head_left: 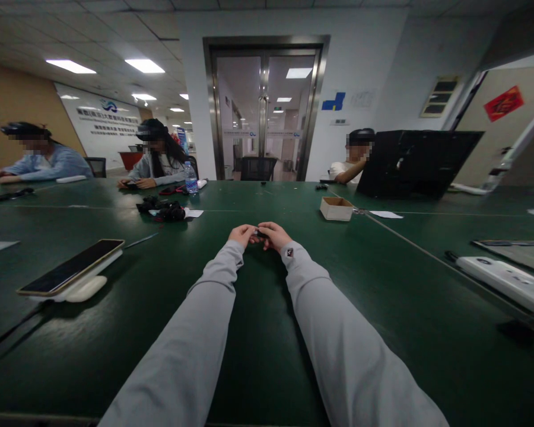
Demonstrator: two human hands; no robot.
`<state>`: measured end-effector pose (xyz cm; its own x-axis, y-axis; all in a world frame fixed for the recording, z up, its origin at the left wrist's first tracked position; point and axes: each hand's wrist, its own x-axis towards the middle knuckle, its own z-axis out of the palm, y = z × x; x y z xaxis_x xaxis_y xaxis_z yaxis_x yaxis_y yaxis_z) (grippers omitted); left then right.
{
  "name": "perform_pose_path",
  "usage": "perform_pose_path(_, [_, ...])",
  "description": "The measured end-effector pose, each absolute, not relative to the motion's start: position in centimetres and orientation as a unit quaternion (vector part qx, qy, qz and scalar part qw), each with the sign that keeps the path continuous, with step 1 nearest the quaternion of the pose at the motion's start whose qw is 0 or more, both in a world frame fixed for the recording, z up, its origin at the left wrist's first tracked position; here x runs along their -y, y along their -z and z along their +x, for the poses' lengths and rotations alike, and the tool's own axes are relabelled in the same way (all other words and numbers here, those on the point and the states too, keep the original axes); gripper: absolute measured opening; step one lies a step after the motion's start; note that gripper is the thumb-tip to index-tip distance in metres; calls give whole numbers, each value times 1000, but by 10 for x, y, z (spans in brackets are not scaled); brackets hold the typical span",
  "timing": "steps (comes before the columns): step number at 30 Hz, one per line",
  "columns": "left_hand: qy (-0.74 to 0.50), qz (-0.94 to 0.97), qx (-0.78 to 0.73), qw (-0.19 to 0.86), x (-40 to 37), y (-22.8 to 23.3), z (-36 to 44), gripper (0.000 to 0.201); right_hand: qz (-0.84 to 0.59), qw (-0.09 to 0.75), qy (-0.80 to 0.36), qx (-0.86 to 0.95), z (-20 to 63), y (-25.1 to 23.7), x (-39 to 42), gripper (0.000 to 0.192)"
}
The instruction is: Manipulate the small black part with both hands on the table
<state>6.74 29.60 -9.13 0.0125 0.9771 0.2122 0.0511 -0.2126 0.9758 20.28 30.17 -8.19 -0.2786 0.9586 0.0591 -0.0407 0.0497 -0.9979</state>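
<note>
Both my arms, in grey sleeves, reach straight out over the dark green table (267, 332). My left hand (242, 234) and my right hand (273, 235) meet at the middle of the table. Together they pinch a small dark object (258, 233) between their fingertips. It is too small to tell what it is.
A phone (71, 274) lies on a white stand at my left. A small cardboard box (336, 208) sits ahead right, a white device (507, 279) at the right edge. Dark items (164, 209) and a water bottle (190, 177) lie ahead left. Three other people sit at the table; a black case (416, 163) stands far right.
</note>
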Motion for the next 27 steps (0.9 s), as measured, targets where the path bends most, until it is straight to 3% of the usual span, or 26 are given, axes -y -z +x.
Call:
perform_pose_path(7, [-532, 560, -470, 427, -287, 83, 70, 17, -388, 464, -576, 550, 206, 80, -299, 30])
perform_pose_path(18, [-539, 568, -450, 429, -294, 90, 69, 17, -400, 463, -566, 553, 203, 80, -300, 13])
perform_pose_path(27, [-546, 549, -479, 414, -289, 83, 68, 20, -392, 468, -591, 527, 204, 72, -294, 25])
